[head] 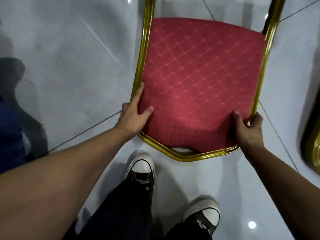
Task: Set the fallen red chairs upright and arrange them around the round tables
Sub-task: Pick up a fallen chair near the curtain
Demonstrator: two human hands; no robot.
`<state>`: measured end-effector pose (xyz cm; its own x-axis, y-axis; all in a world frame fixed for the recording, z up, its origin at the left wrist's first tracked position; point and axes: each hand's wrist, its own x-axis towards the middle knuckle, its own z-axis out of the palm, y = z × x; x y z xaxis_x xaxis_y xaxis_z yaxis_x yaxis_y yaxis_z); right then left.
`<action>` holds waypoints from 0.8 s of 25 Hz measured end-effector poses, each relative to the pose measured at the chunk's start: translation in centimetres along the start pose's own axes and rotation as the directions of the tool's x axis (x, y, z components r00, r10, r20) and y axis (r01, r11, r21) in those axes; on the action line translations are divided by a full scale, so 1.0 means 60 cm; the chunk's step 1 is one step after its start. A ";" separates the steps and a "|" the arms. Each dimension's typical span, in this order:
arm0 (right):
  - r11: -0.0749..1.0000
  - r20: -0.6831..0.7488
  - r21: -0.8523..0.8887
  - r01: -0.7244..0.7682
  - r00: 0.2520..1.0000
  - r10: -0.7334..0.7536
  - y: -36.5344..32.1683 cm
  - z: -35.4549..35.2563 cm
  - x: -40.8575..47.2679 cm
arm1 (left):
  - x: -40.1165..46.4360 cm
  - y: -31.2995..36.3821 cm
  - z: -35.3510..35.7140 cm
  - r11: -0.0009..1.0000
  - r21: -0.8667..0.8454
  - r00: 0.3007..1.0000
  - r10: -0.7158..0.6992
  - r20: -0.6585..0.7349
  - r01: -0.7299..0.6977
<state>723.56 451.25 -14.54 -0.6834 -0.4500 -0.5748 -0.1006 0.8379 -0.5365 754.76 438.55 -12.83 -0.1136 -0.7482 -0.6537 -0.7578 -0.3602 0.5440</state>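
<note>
Both hands grip the backrest of a red chair by its gold frame. The left hand curls round the left rail, thumb pressed on the cushion. The right hand clasps the right rail. The chair stands just ahead of two dark sneakers on the pale tiled floor.

Both hands grip a red chair by its gold frame; left hand; right hand; sneakers below on the glossy floor.

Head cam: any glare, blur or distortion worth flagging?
Head view: dim light, glare spots on the glossy floor, wide-angle bend in the chair frame, motion blur on the gold object at the right edge; both hands are sharp.
</note>
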 end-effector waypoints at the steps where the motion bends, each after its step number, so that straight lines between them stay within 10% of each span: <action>1: 1.000 0.004 0.007 0.029 1.000 -0.029 -0.005 -0.012 -0.013 | -0.016 0.009 -0.005 1.000 0.002 1.000 -0.015 -0.025 0.015; 10: 0.967 0.294 -0.234 -0.103 0.940 0.172 -0.301 -0.342 -0.306 | -0.385 0.254 -0.311 0.982 0.161 0.993 -0.084 -0.081 0.096; 20: 0.965 0.203 -0.262 -0.010 0.977 0.066 -0.774 -0.691 -0.520 | -0.657 0.700 -0.644 0.996 0.082 0.934 0.062 -0.351 -0.035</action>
<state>719.54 439.17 53.92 -0.5271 -0.4474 -0.7225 -0.2791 0.8942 -0.3501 752.20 431.38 56.14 0.0727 -0.9169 -0.3925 -0.8036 -0.2869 0.5214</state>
